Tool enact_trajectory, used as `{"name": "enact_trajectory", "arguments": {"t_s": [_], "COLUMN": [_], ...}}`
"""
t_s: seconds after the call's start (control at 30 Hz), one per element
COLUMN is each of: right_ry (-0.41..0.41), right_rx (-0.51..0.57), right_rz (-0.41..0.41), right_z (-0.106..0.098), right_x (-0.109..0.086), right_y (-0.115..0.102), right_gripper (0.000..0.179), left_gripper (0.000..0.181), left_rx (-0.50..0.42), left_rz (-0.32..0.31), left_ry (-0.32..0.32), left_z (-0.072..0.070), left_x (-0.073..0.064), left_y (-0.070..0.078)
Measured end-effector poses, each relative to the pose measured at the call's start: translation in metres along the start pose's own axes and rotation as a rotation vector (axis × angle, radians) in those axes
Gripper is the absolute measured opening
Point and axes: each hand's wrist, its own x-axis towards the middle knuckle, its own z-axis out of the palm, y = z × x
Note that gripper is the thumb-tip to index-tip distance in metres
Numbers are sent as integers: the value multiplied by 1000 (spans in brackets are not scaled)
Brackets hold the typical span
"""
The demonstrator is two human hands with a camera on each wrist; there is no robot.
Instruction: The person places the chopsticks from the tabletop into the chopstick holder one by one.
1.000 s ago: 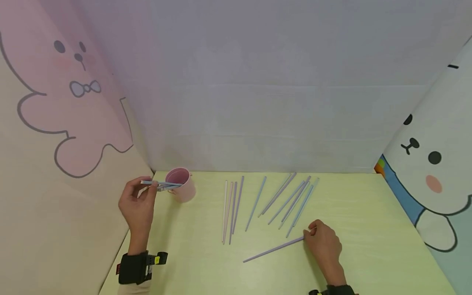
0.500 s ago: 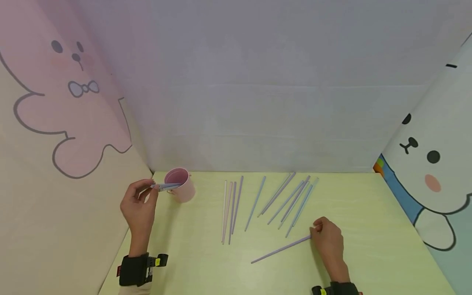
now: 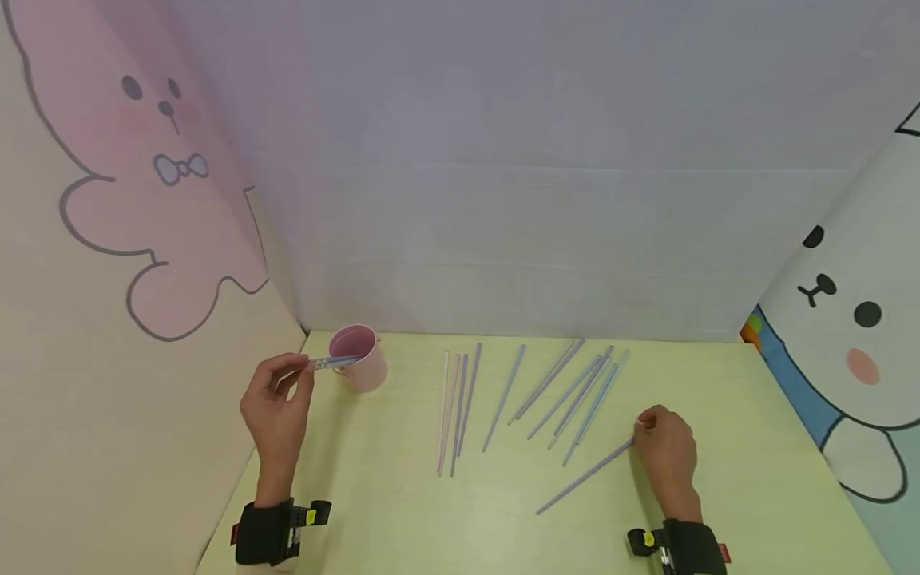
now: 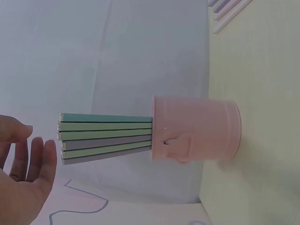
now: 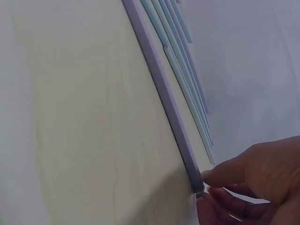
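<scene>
At the far left stands a small pink bucket (image 3: 370,374) with several pastel sticks (image 4: 108,133) upright in it, their ends glittery. They are green, teal and purple in the left wrist view. My left hand (image 3: 276,411) is beside their top ends; its thumb and curved fingers (image 4: 48,161) are apart, with nothing between them. On the right, my right hand (image 3: 668,463) pinches one end of a purple stick (image 3: 585,477) between thumb and fingers. In the right wrist view that stick (image 5: 164,101) lies slantwise close along the tabletop.
Right of the bucket, white, pink and purple sticks (image 3: 465,399) lie in a row on the pale yellow table (image 3: 402,519). A lone blue stick (image 3: 505,398) and a slanted group of blue and purple sticks (image 3: 568,397) lie further right. A pale wall cloth (image 3: 503,239) closes off the back.
A light blue stick held by my left hand has dropped to the others' level in the bucket and been let go. My right hand has moved right and away, drawing and turning the purple stick.
</scene>
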Motion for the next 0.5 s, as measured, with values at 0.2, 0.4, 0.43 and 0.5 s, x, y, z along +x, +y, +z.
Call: {"name": "enact_trajectory", "arguments": {"t_s": [0.2, 0.4, 0.43, 0.5], "right_ry": [-114, -341, -366, -394], "right_rx": [-65, -190, -201, -213], "right_rz": [103, 197, 203, 204], "right_z": [-10, -13, -13, -13], "right_x": [-16, -30, -31, -32], "right_y": [-10, -25, -27, -28], "right_gripper": [26, 63, 68, 71], "left_gripper": [23, 21, 21, 21], "left_rx": [-26, -29, -37, -59], "left_rz": [3, 0, -1, -1], "left_ry": [-5, -7, -13, -27], "left_z": [3, 6, 7, 9], "left_x": [-3, -4, -5, -6], "left_y": [3, 6, 6, 6]}}
